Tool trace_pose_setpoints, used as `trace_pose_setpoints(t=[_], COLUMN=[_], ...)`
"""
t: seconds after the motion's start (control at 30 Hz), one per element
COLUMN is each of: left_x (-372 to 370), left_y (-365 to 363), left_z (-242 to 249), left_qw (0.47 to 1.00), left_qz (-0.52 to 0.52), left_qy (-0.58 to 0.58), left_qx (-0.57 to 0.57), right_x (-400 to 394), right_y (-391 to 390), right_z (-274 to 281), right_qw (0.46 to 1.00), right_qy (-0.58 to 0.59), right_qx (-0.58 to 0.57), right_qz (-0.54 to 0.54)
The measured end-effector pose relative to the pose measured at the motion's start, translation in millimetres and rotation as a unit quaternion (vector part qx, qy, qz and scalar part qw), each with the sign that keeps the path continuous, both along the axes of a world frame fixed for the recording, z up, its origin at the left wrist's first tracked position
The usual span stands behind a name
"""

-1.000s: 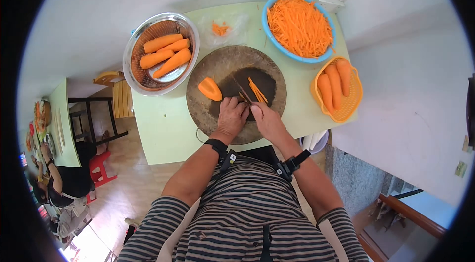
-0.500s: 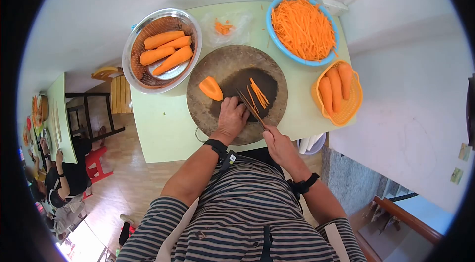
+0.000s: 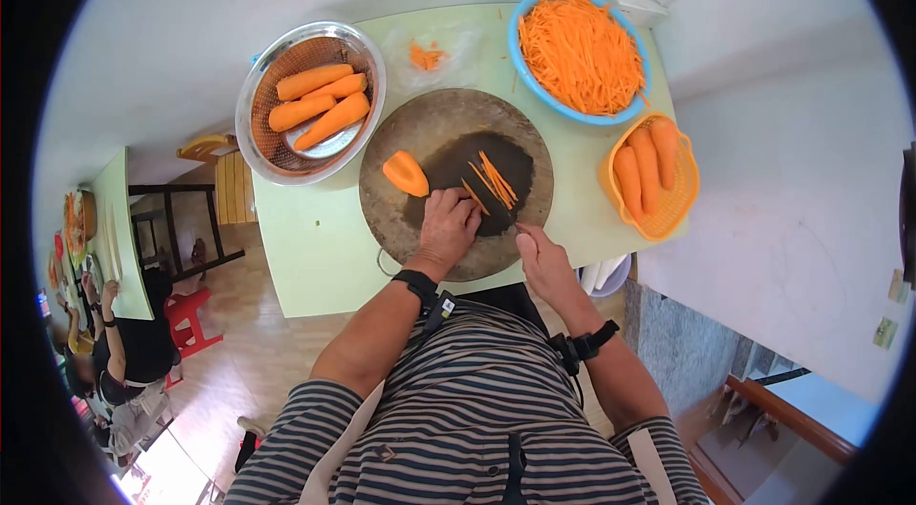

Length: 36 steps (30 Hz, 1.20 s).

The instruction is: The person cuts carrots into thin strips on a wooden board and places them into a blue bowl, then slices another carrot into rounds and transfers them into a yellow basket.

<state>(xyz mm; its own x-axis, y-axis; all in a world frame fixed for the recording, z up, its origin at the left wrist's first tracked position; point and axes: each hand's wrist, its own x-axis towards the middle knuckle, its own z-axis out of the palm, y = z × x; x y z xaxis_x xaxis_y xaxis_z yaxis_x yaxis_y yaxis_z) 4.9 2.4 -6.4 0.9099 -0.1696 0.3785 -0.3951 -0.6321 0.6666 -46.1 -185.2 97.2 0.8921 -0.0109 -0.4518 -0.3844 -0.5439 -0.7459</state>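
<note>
A round wooden chopping board lies in front of me, dark and wet in its middle. My left hand presses down on it with bent fingers over a piece of carrot, mostly hidden. One thin carrot strip shows beside those fingertips. To the right, my right hand grips a knife by its handle; the dark blade hardly stands out from the board. Several cut carrot strips lie between the blade and the board's middle. A thick carrot chunk rests at the left.
At back left stands a metal bowl with whole carrots; at back right, a blue basin of carrot shreds. A yellow basket holds 3 carrots. Carrot scraps lie on a plastic bag. Other people sit at a table far left.
My right hand and the knife have shifted slightly right, away from my left fingers. A carrot strip now shows where the blade was. My left hand has stayed in place.
</note>
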Motion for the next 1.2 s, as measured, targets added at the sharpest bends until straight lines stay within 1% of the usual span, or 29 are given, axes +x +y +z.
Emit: trace_pose_setpoints(t=[0.03, 0.1, 0.2, 0.57, 0.73, 0.8, 0.83, 0.9, 0.93, 1.0, 1.13, 1.2], left_x=[0, 0, -2, -1, -1, -2, -2, -1, 0, 1, -1, -1], left_y=[0, 0, 5, 5, 4, 4, 3, 2, 1, -1, -2, 0], left_z=[-1, -1, 1, 2, 6, 6, 6, 5, 4, 3, 2, 2], left_qw=[1.000, 1.000, 0.999, 0.999, 0.998, 0.998, 0.998, 0.999, 0.999, 1.000, 1.000, 1.000], left_qz=[0.001, 0.002, -0.012, -0.016, -0.011, -0.011, -0.007, -0.005, -0.004, 0.000, 0.010, 0.013], left_qy=[0.004, 0.008, 0.039, 0.038, 0.047, 0.050, 0.042, 0.031, 0.023, 0.013, 0.012, 0.017], left_qx=[0.004, 0.007, 0.034, 0.024, 0.038, 0.046, 0.041, 0.036, 0.023, 0.009, -0.006, 0.001], right_x=[-4, -14, -21, -27, -6, 9, 16, 29, 30, 33, 14, -2], right_y=[-1, 0, 2, 4, 18, 26, 26, 27, 26, 21, 10, 6], right_z=[0, 3, 15, 11, 10, 0, -9, -23, -23, -19, 0, 0], right_qw=[1.000, 0.998, 0.995, 0.995, 0.994, 0.994, 0.994, 0.994, 0.994, 0.999, 1.000, 0.998], right_qy=[0.001, -0.006, 0.018, 0.017, 0.039, -0.007, -0.009, -0.093, -0.095, -0.042, -0.021, -0.027], right_qx=[-0.001, -0.035, -0.048, -0.049, -0.060, -0.074, -0.073, -0.017, -0.017, -0.006, -0.010, -0.005], right_qz=[0.000, 0.057, 0.083, 0.081, 0.085, 0.081, 0.080, 0.051, 0.051, -0.001, 0.014, 0.052])
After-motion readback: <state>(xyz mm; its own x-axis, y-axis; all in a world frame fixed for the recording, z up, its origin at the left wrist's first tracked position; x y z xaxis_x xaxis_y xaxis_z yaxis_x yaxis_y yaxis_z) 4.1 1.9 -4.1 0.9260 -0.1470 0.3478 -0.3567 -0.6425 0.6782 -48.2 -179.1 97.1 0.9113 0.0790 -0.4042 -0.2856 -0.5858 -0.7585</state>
